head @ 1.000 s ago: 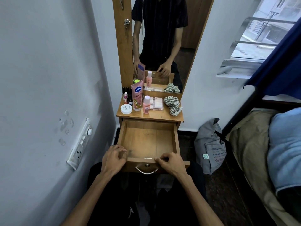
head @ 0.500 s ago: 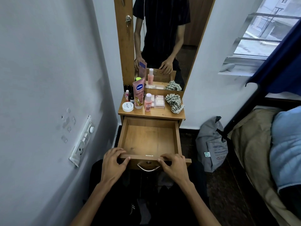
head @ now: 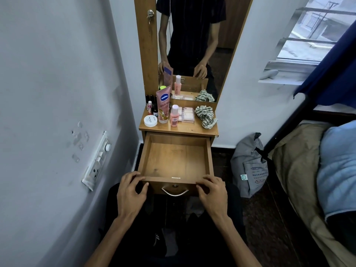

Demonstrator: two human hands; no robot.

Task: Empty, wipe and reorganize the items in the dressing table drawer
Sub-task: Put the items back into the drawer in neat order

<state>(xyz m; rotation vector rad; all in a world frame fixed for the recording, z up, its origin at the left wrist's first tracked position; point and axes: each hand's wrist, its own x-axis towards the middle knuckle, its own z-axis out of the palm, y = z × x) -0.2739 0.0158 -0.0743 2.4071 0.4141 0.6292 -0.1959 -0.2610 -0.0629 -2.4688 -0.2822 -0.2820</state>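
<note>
Wooden drawer (head: 174, 160), pulled well out of the dressing table (head: 192, 130), light brown board inside, curved metal handle (head: 175, 192) on the front panel between the two hands. Nothing visible inside but bare wood and a small pale mark near the front wall. Open end toward the person, long axis running from the hands straight away toward the mirror (head: 194, 45).

Left hand (head: 131, 191) at the drawer's front left corner, fingers curled over the top edge, thumb against the front panel. Right hand (head: 212, 191) at the front right corner, fingers bent over the edge likewise. Both gripping the front wall.

Beyond the hands, on the table top: round white jar (head: 150, 120) far left, pink lotion tube (head: 163, 105) standing upright just beside it, small dark bottles (head: 152, 107) behind the jar, pink bottle (head: 174, 115) upright, flat pale boxes (head: 185, 115) just right of it, striped crumpled cloth (head: 206, 116) at the far right edge.

Right of the right hand, on the floor: grey bag (head: 248, 166), beside a bed (head: 308, 160).
</note>
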